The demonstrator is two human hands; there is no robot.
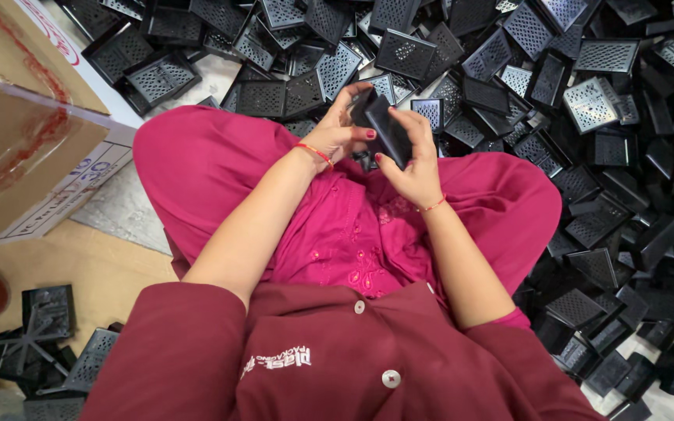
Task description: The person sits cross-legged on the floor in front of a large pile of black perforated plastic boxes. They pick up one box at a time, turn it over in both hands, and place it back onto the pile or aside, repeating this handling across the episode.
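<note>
Grater part, black and box-shaped [388,129], sits between both hands just above the lap, tilted with one end up toward the pile. The left hand [338,125] curls round its upper left edge, thumb and fingers closed on it; the right hand [413,160] cups it from below and to the right, fingertips pressed against its side. Both hands are clenched on the same piece, so the step in hand looks like fitting or checking one grater body, perhaps seating a perforated plate into its black frame, though the joint itself is hidden by the fingers. The next move probably calls for a firm squeeze with the edges kept square, and a steady left grip while the right pushes.

Beyond the hands, a deep heap of perforated black grater pieces [555,86] spreads ahead and to the right. Left of the left hand stands a cardboard box [17,132], and by the left elbow lie a few more black grater pieces [48,312] on a tan floor [111,265].
</note>
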